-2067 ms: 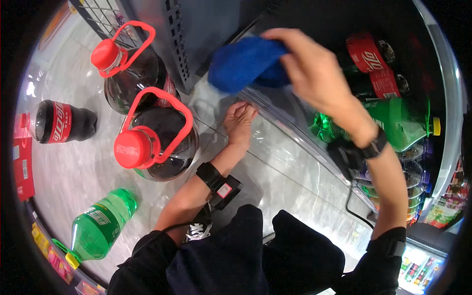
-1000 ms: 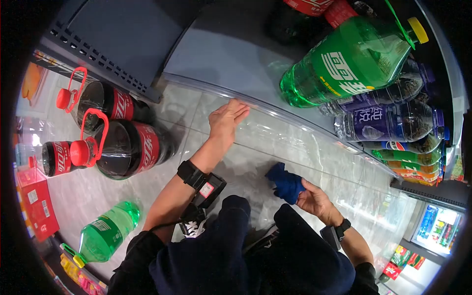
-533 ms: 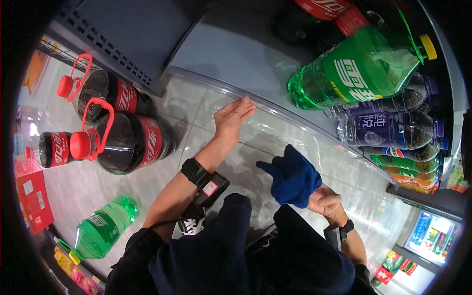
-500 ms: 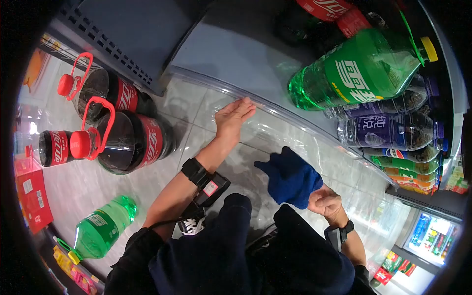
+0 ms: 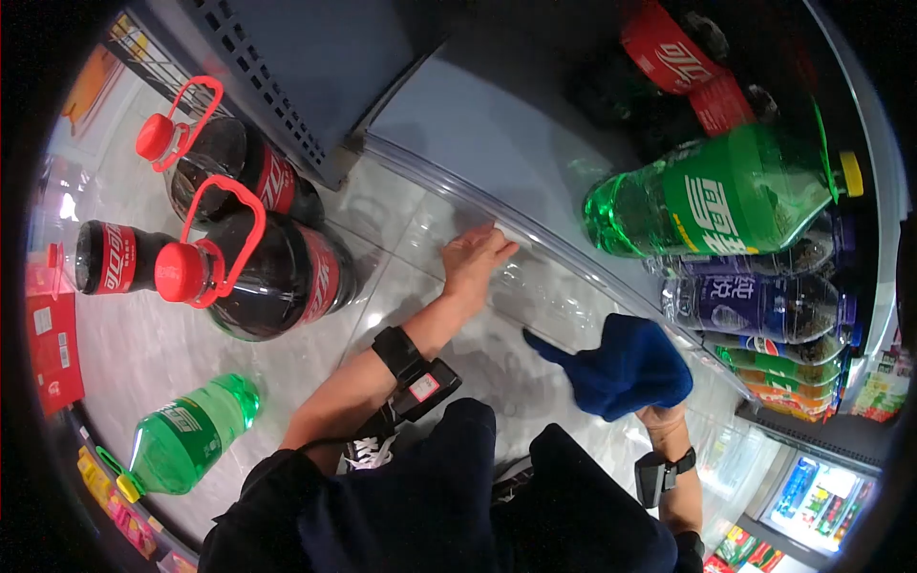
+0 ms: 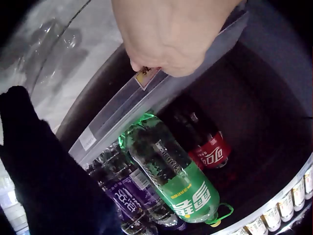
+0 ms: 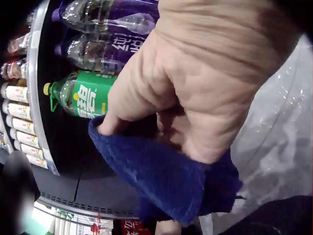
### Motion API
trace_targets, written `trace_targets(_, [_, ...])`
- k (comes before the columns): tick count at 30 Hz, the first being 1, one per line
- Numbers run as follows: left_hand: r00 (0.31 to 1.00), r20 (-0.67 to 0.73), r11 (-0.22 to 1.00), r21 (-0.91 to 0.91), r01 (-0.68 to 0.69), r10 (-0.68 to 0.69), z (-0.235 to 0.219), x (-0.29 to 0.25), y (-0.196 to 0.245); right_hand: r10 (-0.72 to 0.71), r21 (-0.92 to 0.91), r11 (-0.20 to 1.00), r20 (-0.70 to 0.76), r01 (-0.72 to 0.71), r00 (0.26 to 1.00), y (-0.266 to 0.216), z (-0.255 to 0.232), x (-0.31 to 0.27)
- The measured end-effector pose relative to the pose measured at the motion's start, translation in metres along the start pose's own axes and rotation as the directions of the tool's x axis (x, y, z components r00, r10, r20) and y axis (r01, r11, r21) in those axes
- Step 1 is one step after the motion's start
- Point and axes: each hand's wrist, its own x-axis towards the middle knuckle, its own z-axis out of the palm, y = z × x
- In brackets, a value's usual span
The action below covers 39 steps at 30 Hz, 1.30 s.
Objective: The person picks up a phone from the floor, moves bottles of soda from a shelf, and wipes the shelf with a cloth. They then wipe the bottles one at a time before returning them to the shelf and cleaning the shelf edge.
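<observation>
My left hand grips the front edge of the shelf, fingers bent at its clear strip. In the left wrist view the hand covers part of that strip, just above a price tag. Over the floor in front of the shelf, my right hand holds a dark blue cloth by its near side. The right wrist view has the cloth bunched beneath the thumb and fingers, some fingertips hidden in its folds.
A large green soda bottle lies on the shelf beside purple-labelled water bottles and cola bottles. Large handled cola bottles stand on the floor at left, with a smaller cola bottle and a green bottle nearby.
The right hand has brought the cloth from above the shelf down over the floor, then farther right as the cloth spread wider. The left hand stays at the shelf edge while the head view shifts.
</observation>
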Motion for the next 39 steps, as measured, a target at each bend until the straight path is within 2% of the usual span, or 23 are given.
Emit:
trace_targets(1, [1.000,-0.002,1.000,-0.007,-0.011,0.011,0.000,0.000,0.001,-0.053,0.007,0.999,0.127,0.052,0.990,-0.008,0.002,0.007])
trace_targets(2, [0.999,0.026,0.999,-0.029,-0.018,0.019,-0.001,-0.002,0.000,-0.046,0.002,0.999,0.129,0.046,0.991,-0.015,0.015,0.014])
trace_targets(3, [0.998,0.058,0.998,-0.049,-0.027,0.030,-0.001,-0.003,0.000,-0.140,-0.234,0.960,0.066,0.152,0.988,-0.024,0.039,0.025])
trace_targets(4, [0.998,0.058,0.998,-0.055,-0.031,0.034,-0.005,-0.002,-0.002,-0.247,-0.461,0.856,0.030,0.233,0.968,-0.030,0.060,0.039])
trace_targets(6, [0.991,0.113,0.996,-0.063,-0.065,0.072,-0.016,0.002,-0.011,-0.348,-0.818,0.487,0.140,0.307,0.927,-0.036,0.085,0.070])
trace_targets(8, [0.990,0.124,0.994,-0.087,-0.059,0.070,-0.019,0.005,-0.015,-0.374,-0.845,0.358,0.261,0.398,0.890,-0.030,0.119,0.109])
trace_targets(10, [0.989,0.131,0.993,-0.105,-0.050,0.064,-0.019,0.005,-0.014,-0.345,-0.713,-0.192,0.692,0.674,0.634,-0.021,0.125,0.152])
trace_targets(12, [0.991,0.112,0.995,-0.068,-0.068,0.075,-0.016,0.002,-0.011,-0.197,-0.786,-0.207,0.616,0.582,0.762,-0.001,0.120,0.182])
trace_targets(14, [0.988,0.130,0.992,-0.105,-0.066,0.079,-0.018,0.003,-0.016,0.041,-0.837,-0.409,0.382,0.364,0.923,0.009,0.125,0.210])
trace_targets(15, [0.985,0.150,0.987,-0.144,-0.067,0.089,-0.019,0.004,-0.018,0.040,-0.839,-0.408,0.379,0.361,0.925,0.015,0.129,0.222])
trace_targets(17, [0.993,0.111,0.993,-0.116,-0.035,0.048,-0.014,0.001,-0.013,-0.004,-0.790,-0.513,0.394,0.337,0.919,0.026,0.133,0.240])
trace_targets(18, [0.997,0.072,0.996,-0.089,-0.007,0.013,-0.012,0.000,-0.011,-0.006,-0.791,-0.513,0.392,0.333,0.920,0.028,0.127,0.241])
trace_targets(20, [0.995,0.087,0.993,-0.106,-0.047,0.056,-0.017,0.004,-0.021,-0.093,-0.759,-0.462,0.555,0.458,0.827,0.025,0.113,0.239])
trace_targets(21, [0.990,0.094,0.988,-0.125,-0.095,0.108,-0.021,0.007,-0.026,0.002,-0.817,-0.409,0.444,0.405,0.896,0.015,0.114,0.229])
trace_targets(22, [0.990,0.090,0.987,-0.131,-0.096,0.108,-0.024,0.008,-0.028,0.009,-0.816,-0.411,0.443,0.407,0.896,0.011,0.102,0.220])
trace_targets(24, [0.970,0.194,0.977,-0.183,-0.111,0.146,-0.024,0.010,-0.027,0.016,-0.829,-0.425,0.393,0.362,0.919,0.004,0.079,0.207])
trace_targets(26, [0.983,0.140,0.982,-0.163,-0.094,0.117,-0.018,0.006,-0.023,-0.018,-0.857,-0.401,0.360,0.323,0.933,0.004,0.068,0.207])
trace_targets(28, [0.992,0.083,0.987,-0.143,-0.078,0.091,-0.015,0.005,-0.022,-0.051,-0.883,-0.373,0.327,0.285,0.944,0.003,0.076,0.208])
trace_targets(30, [0.990,0.090,0.982,-0.168,-0.090,0.106,-0.019,0.007,-0.026,-0.030,-0.873,-0.351,0.373,0.339,0.927,0.005,0.096,0.221])
trace_targets(31, [0.990,0.085,0.981,-0.169,-0.093,0.108,-0.017,0.007,-0.025,0.015,-0.891,-0.389,0.249,0.235,0.968,0.005,0.119,0.224])
trace_targets(32, [0.990,0.075,0.979,-0.177,-0.104,0.119,-0.014,0.006,-0.026,0.021,-0.891,-0.387,0.249,0.238,0.968,0.011,0.126,0.234])
trace_targets(36, [0.986,0.126,0.956,-0.283,-0.072,0.112,-0.021,0.010,-0.032,0.047,-0.832,-0.344,0.448,0.435,0.893,0.028,0.165,0.271])
trace_targets(39, [0.974,0.169,0.976,-0.181,-0.121,0.152,-0.022,0.012,-0.034,0.056,-0.776,-0.329,0.552,0.538,0.832,0.031,0.173,0.280])
